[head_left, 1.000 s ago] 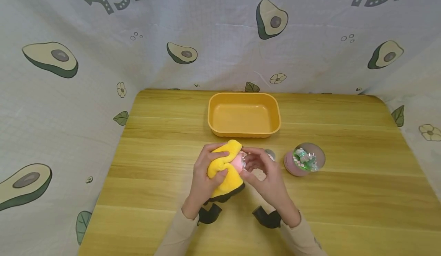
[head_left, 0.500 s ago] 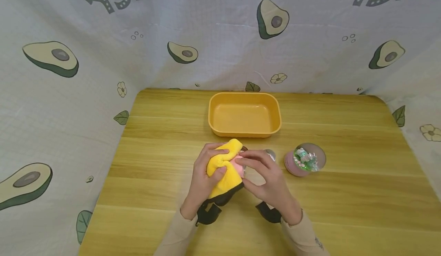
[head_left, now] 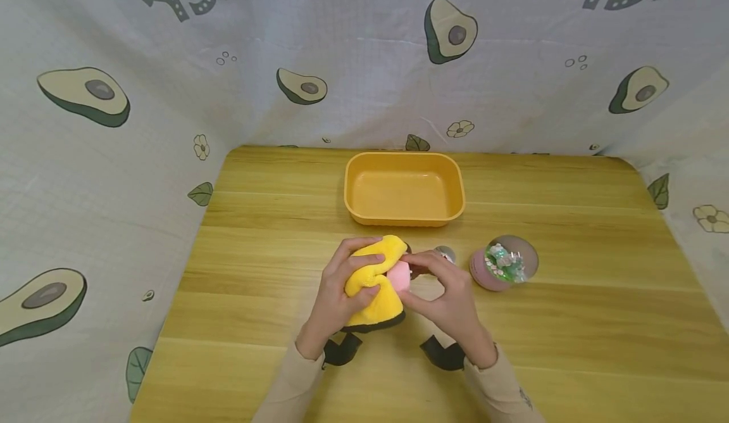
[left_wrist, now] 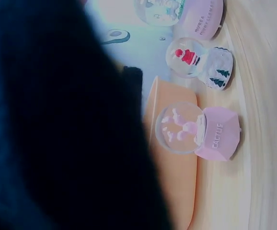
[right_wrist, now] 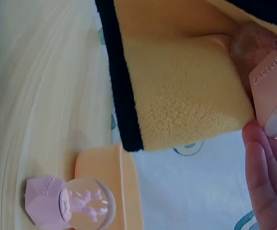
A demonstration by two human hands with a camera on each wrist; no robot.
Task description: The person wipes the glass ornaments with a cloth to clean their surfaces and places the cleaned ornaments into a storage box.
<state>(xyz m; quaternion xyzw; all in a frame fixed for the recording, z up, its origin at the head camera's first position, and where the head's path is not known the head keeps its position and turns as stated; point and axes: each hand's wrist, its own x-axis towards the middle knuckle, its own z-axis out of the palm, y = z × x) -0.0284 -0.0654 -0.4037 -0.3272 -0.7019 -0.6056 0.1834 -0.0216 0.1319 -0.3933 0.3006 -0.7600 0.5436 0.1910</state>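
Observation:
My left hand (head_left: 336, 287) grips a yellow plush cloth (head_left: 381, 306) with a dark edge, folded round a small pink snow globe (head_left: 400, 276). The globe's faceted base, lettered CACTUS, pokes out of the cloth in the right wrist view, and its clear dome (right_wrist: 253, 48) lies against the fabric. With thumb and fingers, my right hand (head_left: 452, 299) holds the globe at its base end. A second pink cactus globe (left_wrist: 217, 134) stands on the table beyond the hands, mostly hidden in the head view.
Behind the hands sits an orange-yellow basin (head_left: 404, 220). A small Santa snow globe (left_wrist: 215, 67) and a larger pink-based snow globe (head_left: 492, 274) stand to the right on the wooden table (head_left: 598, 296). An avocado-print curtain (head_left: 364, 43) hangs behind.
The globe has turned within the cloth, so more of its plain pink base now shows. The right hand's fingers have shifted on it, and the left hand keeps its grip.

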